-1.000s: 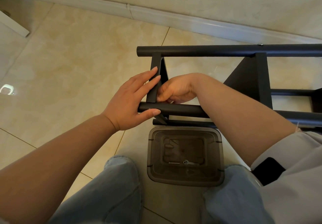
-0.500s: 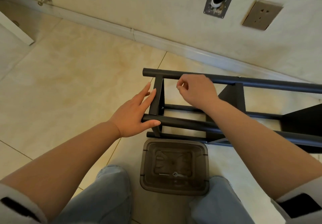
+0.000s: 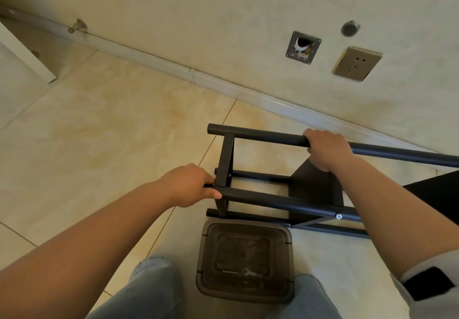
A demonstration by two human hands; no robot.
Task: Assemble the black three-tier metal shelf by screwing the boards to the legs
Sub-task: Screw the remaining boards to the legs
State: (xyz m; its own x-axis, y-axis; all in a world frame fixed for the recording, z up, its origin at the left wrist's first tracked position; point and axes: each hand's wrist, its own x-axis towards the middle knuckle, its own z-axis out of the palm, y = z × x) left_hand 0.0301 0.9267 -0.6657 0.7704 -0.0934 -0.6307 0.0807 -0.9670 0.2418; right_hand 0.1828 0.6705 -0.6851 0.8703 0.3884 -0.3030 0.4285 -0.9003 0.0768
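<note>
The black metal shelf (image 3: pixel 278 199) lies on its side on the tiled floor, its round legs running from the centre off to the right. My left hand (image 3: pixel 190 186) grips the near upper leg at its left end, beside the end board (image 3: pixel 225 167). My right hand (image 3: pixel 326 148) is curled round the far upper leg (image 3: pixel 260 136). A second board (image 3: pixel 314 185) stands between the legs under my right wrist. A silver screw head (image 3: pixel 338 216) shows on the near leg.
A smoky translucent plastic bin (image 3: pixel 244 260) stands between my knees and holds a small wrench (image 3: pixel 252 272) and a thin metal piece. The wall with its skirting, a socket (image 3: pixel 356 63) and a pipe opening (image 3: pixel 303 46) runs close behind the shelf. A white panel (image 3: pixel 23 54) lies far left.
My right hand left the inner corner by the end board and now grips the far leg further right. My left hand went from lying flat against the board to gripping the near leg.
</note>
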